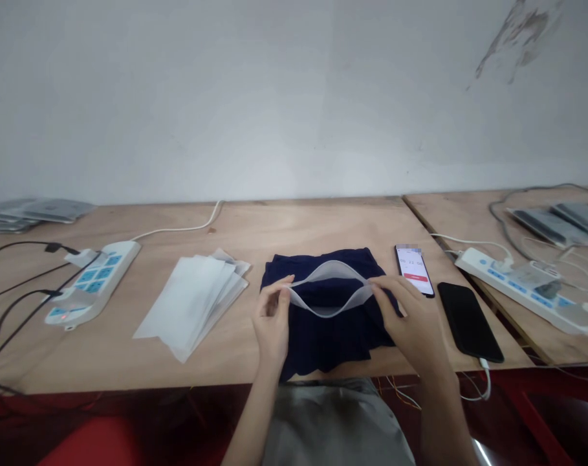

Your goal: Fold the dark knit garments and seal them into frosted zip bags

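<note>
Translucent bag [330, 312]: centre of frame, at navy cloth [330, 346]; cloth inside or beneath, unclear. Left hand [273, 317] and right hand [410, 317] each pinch one end of its mouth. Step, judged: spreading the opening. Next move calls for steady pinches.

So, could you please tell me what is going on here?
Someone's left grip and right grip are pinching opposite ends of a pale bag, spreading its mouth open above a dark blue cloth on the table. Whether anything is inside is hard to tell. A fanned pile of what look like similar bags lies to the left; a lit phone and a dark phone lie to the right.
</note>
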Tool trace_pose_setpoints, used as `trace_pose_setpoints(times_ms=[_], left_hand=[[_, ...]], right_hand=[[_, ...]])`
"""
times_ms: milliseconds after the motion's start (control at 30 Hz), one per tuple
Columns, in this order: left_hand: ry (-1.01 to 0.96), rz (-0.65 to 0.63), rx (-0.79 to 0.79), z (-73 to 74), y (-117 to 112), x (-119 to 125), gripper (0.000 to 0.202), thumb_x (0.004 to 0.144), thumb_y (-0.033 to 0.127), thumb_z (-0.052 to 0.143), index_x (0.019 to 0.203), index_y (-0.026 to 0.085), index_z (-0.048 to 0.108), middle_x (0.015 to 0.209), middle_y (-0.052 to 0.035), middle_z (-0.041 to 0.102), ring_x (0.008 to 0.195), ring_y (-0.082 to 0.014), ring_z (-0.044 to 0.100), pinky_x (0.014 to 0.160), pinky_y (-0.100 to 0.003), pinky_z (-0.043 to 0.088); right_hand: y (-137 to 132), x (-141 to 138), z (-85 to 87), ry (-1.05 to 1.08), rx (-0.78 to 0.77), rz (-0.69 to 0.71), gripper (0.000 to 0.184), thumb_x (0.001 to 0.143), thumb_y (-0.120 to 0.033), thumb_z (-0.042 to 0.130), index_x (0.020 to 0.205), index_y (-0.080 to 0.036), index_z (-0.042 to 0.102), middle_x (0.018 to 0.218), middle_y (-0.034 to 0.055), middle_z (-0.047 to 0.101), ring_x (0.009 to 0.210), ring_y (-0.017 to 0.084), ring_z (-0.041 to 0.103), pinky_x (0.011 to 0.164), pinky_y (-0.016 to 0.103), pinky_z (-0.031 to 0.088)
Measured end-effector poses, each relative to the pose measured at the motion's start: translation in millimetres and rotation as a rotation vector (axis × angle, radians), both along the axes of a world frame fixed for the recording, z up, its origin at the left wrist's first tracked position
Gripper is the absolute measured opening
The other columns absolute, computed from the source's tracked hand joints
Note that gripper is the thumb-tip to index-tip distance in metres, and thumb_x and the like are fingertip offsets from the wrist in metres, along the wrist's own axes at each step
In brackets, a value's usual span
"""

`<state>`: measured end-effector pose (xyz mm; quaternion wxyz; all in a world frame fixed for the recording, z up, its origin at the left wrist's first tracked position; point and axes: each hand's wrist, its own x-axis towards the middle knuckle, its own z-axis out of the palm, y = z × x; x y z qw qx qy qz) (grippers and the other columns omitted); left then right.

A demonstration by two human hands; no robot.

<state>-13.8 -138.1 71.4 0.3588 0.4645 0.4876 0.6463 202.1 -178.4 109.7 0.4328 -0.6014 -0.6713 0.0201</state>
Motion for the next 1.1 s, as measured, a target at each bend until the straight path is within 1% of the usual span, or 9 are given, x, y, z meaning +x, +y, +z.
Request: trace_pose_setpoints(times_ms=[133, 400, 467, 567, 667, 767, 833, 967, 1100], left_hand=[[0.076, -0.031, -0.059, -14.2, -10, -2, 0.02, 0.089, 0.039, 0.063, 0.092, 0.02, 0.071, 0.109, -0.0082, 0.073, 0.108, -0.023, 0.066, 0.101, -0.04, 0.05], [0.124, -0.036, -0.037, -8.8, -15, -8, 0.019, 0.089, 0.038, 0.063, 0.088, 0.021, 0.071, 0.104, -0.0073, 0.074, 0.105, -0.0228, 0.068, 0.1, -0.041, 0.051], [0.13, -0.038, -0.021, -8.0, -15, -7, 0.018, 0.089, 0.037, 0.063, 0.087, 0.021, 0.07, 0.102, -0.0069, 0.074, 0.103, -0.0224, 0.068, 0.099, -0.04, 0.051], [0.165, -0.019, -0.014, -7.1, -14, -5, 0.019, 0.09, 0.036, 0.062, 0.09, 0.02, 0.071, 0.103, -0.0071, 0.073, 0.104, -0.0221, 0.068, 0.101, -0.04, 0.05], [0.178, 0.065, -0.011, -3.8, -12, -6, 0.028, 0.091, 0.038, 0.061, 0.113, 0.022, 0.067, 0.122, -0.0084, 0.067, 0.12, -0.0223, 0.06, 0.11, -0.039, 0.043], [0.054, 0.124, -0.016, -0.4, -8, -8, 0.045, 0.091, 0.042, 0.06, 0.133, 0.025, 0.054, 0.141, -0.0093, 0.056, 0.131, -0.0212, 0.052, 0.111, -0.036, 0.041], [-0.097, 0.036, -0.092, 0.2, -6, -8, 0.05, 0.091, 0.049, 0.057, 0.135, 0.026, 0.05, 0.14, -0.011, 0.056, 0.125, -0.0212, 0.057, 0.105, -0.036, 0.046], [-0.315, -0.291, -0.432, -3.8, -7, -5, 0.055, 0.086, 0.06, 0.059, 0.122, 0.019, 0.062, 0.112, -0.0134, 0.071, 0.095, -0.0219, 0.07, 0.081, -0.034, 0.056], [-0.262, -0.246, -0.485, -12.3, -11, -7, 0.041, 0.074, 0.054, 0.075, 0.088, 0.016, 0.071, 0.082, -0.0054, 0.073, 0.074, -0.0163, 0.068, 0.066, -0.024, 0.052]], right_hand=[[-4, 3, -10.4, -0.057, -0.121, 0.111, 0.021, 0.096, -0.026, 0.05, 0.112, -0.024, 0.063, 0.112, 0.0075, 0.068, 0.106, 0.024, 0.064, 0.093, 0.044, 0.052], [13, -34, 14.3, -0.518, -0.161, 0.232, 0.031, 0.082, -0.025, 0.071, 0.111, -0.017, 0.068, 0.145, 0.0168, 0.048, 0.136, 0.039, 0.04, 0.107, 0.054, 0.04], [25, -43, 14.4, -0.636, -0.253, 0.219, 0.031, 0.074, -0.021, 0.077, 0.103, -0.014, 0.071, 0.138, 0.02, 0.054, 0.133, 0.042, 0.042, 0.104, 0.053, 0.043], [39, -43, 14.8, -0.664, -0.389, 0.241, 0.012, 0.077, -0.015, 0.07, 0.088, -0.015, 0.072, 0.107, 0.0139, 0.068, 0.105, 0.032, 0.063, 0.085, 0.043, 0.052], [44, -31, 22.5, -0.445, -0.381, 0.279, 0.017, 0.083, -0.02, 0.065, 0.099, -0.021, 0.071, 0.099, 0.0059, 0.067, 0.081, 0.02, 0.065, 0.071, 0.033, 0.052], [44, -16, 31.6, -0.048, -0.322, 0.327, 0.025, 0.086, -0.032, 0.064, 0.109, -0.026, 0.071, 0.1, 0.0027, 0.069, 0.085, 0.019, 0.066, 0.075, 0.032, 0.053], [42, -11, 31.8, 0.248, -0.381, 0.374, 0.026, 0.087, -0.04, 0.063, 0.106, -0.025, 0.073, 0.098, 0.0028, 0.072, 0.089, 0.021, 0.067, 0.076, 0.033, 0.055], [36, -15, 11.1, 0.648, -0.607, 0.414, 0.037, 0.084, -0.05, 0.065, 0.101, -0.019, 0.075, 0.091, 0.0057, 0.075, 0.084, 0.025, 0.07, 0.071, 0.036, 0.058], [25, -26, -16.6, 0.755, -0.681, 0.451, 0.038, 0.082, -0.052, 0.067, 0.099, -0.019, 0.076, 0.103, 0.0076, 0.074, 0.098, 0.028, 0.069, 0.082, 0.04, 0.058]])
